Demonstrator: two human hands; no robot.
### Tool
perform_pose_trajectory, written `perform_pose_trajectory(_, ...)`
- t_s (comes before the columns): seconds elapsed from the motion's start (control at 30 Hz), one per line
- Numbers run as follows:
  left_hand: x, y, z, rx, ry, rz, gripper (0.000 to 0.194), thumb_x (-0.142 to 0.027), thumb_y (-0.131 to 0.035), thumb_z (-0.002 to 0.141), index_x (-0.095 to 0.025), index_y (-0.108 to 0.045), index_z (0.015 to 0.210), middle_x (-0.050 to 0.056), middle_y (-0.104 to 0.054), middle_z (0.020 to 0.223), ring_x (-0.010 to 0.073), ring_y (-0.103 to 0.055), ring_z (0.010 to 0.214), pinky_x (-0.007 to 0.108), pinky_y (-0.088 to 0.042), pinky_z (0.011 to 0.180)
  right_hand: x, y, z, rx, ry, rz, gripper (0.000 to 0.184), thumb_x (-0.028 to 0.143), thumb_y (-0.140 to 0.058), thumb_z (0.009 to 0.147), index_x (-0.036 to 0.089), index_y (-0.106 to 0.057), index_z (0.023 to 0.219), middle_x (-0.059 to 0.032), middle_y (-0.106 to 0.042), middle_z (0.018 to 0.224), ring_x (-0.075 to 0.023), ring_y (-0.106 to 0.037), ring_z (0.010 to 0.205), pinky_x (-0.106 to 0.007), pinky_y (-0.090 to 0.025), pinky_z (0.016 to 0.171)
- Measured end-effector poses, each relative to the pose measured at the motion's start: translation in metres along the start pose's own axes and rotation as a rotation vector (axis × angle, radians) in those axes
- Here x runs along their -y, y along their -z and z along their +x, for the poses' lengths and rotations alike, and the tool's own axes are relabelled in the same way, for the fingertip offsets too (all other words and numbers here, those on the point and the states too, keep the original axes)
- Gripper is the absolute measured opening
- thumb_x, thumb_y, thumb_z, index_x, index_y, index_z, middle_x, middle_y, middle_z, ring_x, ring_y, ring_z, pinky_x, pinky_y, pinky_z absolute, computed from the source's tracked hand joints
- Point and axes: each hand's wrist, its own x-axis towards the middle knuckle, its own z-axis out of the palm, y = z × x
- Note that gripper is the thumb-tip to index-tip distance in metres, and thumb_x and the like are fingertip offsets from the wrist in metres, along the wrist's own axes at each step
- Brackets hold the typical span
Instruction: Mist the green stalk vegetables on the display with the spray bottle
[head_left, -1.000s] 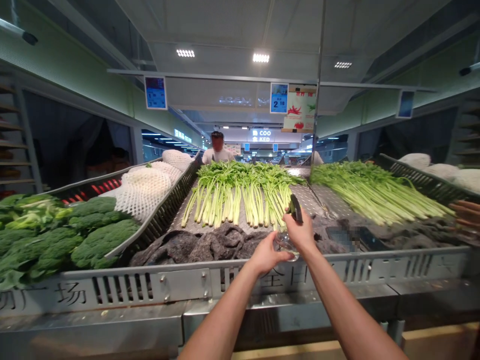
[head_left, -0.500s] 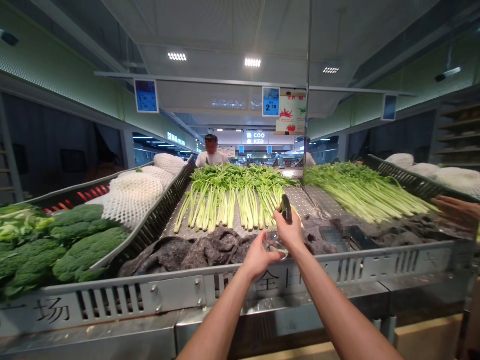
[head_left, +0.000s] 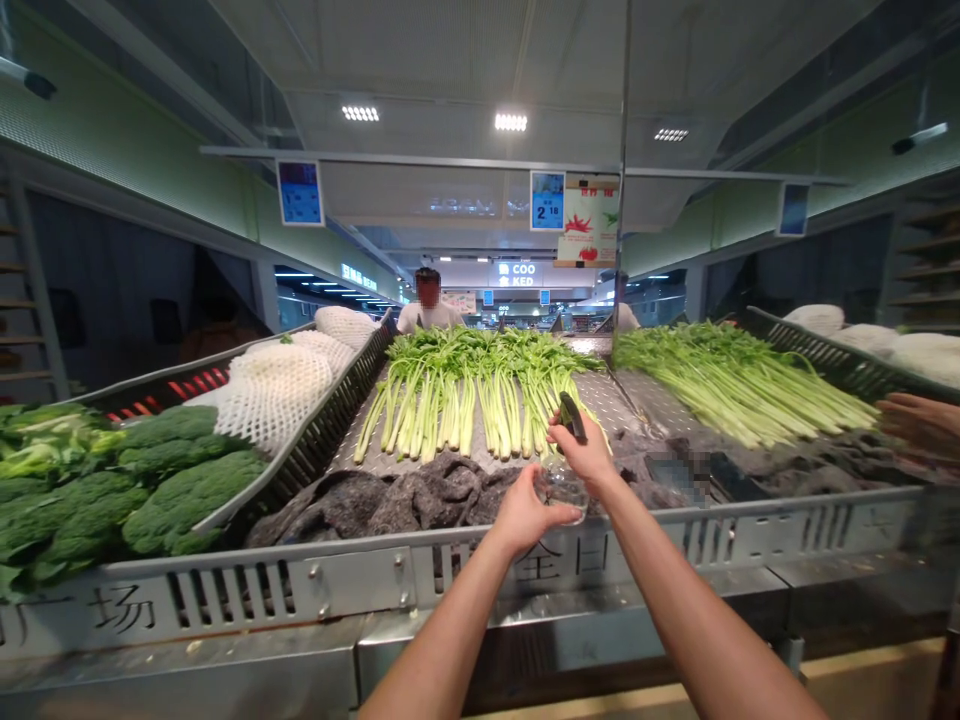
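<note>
My right hand (head_left: 589, 455) is closed round the dark head of a clear spray bottle (head_left: 561, 485), its black nozzle (head_left: 571, 415) sticking up past my fingers. My left hand (head_left: 525, 515) cups the bottle's clear body from below and the left. Both hands are over the front of a metal produce bin, just short of a row of green celery stalks (head_left: 472, 390) laid on a perforated tray. Crumpled dark grey cloth (head_left: 405, 495) lies under and left of my hands.
Broccoli heads (head_left: 180, 480) fill the bin on the left, with produce in white foam net (head_left: 277, 385) behind. A mirror panel on the right reflects the celery (head_left: 742, 380). Another person's hand (head_left: 919, 420) shows at the right edge. A person in white (head_left: 429, 305) stands beyond the display. The slotted metal rail (head_left: 360, 585) runs along the front.
My hands and the bottle have stayed at the same spot before the celery. The view swung slightly, and another person's hand came into sight at the right edge.
</note>
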Motion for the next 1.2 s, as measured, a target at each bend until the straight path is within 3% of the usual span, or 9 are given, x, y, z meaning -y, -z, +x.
perform_pose_trajectory(0.23, -0.005, 0.002, -0.001, -0.016, 0.045, -0.030, 0.065, -0.025, -0.074, 0.043, -0.014, -0.047, 0.101, 0.004, -0.057, 0.089, 0.0157, -0.051, 0.078, 0.026, -0.039, 0.071, -0.001, -0.004, -0.008, -0.127, 0.048, -0.085, 0.029, 0.031, -0.049, 0.062, 0.016, -0.055, 0.086, -0.0025, -0.060, 0.077, -0.0141, -0.052, 0.063, -0.025, -0.040, 0.059)
perform_pose_trajectory(0.47, 0.002, 0.002, 0.000, 0.000, -0.013, -0.076, 0.065, -0.025, -0.075, 0.042, -0.015, -0.048, 0.100, 0.004, -0.057, 0.090, 0.0154, -0.050, 0.078, 0.024, -0.039, 0.071, 0.007, -0.003, -0.013, -0.092, 0.041, -0.186, 0.030, 0.033, -0.050, 0.062, 0.016, -0.055, 0.085, -0.0024, -0.060, 0.073, -0.0152, -0.053, 0.063, -0.026, -0.039, 0.060)
perform_pose_trajectory(0.7, -0.002, 0.002, -0.001, -0.015, 0.011, -0.022, 0.066, -0.024, -0.073, 0.044, -0.014, -0.048, 0.104, 0.004, -0.056, 0.090, 0.0164, -0.050, 0.079, 0.026, -0.039, 0.071, 0.001, -0.004, -0.011, -0.130, 0.050, -0.158, 0.027, 0.032, -0.047, 0.062, 0.016, -0.056, 0.083, -0.0035, -0.060, 0.074, -0.0166, -0.054, 0.068, -0.026, -0.039, 0.062)
perform_pose_trajectory(0.93, 0.001, 0.001, -0.001, 0.008, 0.030, -0.133, 0.072, -0.020, -0.074, 0.043, -0.015, -0.046, 0.109, 0.004, -0.057, 0.091, 0.0160, -0.051, 0.082, 0.027, -0.039, 0.077, 0.007, -0.004, -0.012, -0.186, 0.051, -0.252, 0.022, 0.031, -0.047, 0.062, 0.018, -0.055, 0.078, -0.0019, -0.060, 0.073, -0.0159, -0.053, 0.066, -0.026, -0.038, 0.062)
perform_pose_trajectory(1.2, -0.005, 0.003, -0.003, -0.021, 0.045, -0.117, 0.072, -0.021, -0.075, 0.041, -0.014, -0.048, 0.108, 0.004, -0.057, 0.089, 0.0169, -0.051, 0.082, 0.028, -0.039, 0.077, 0.005, -0.005, -0.013, -0.151, 0.096, -0.209, 0.022, 0.029, -0.046, 0.063, 0.017, -0.055, 0.080, -0.0027, -0.060, 0.078, -0.0158, -0.053, 0.069, -0.026, -0.038, 0.064)
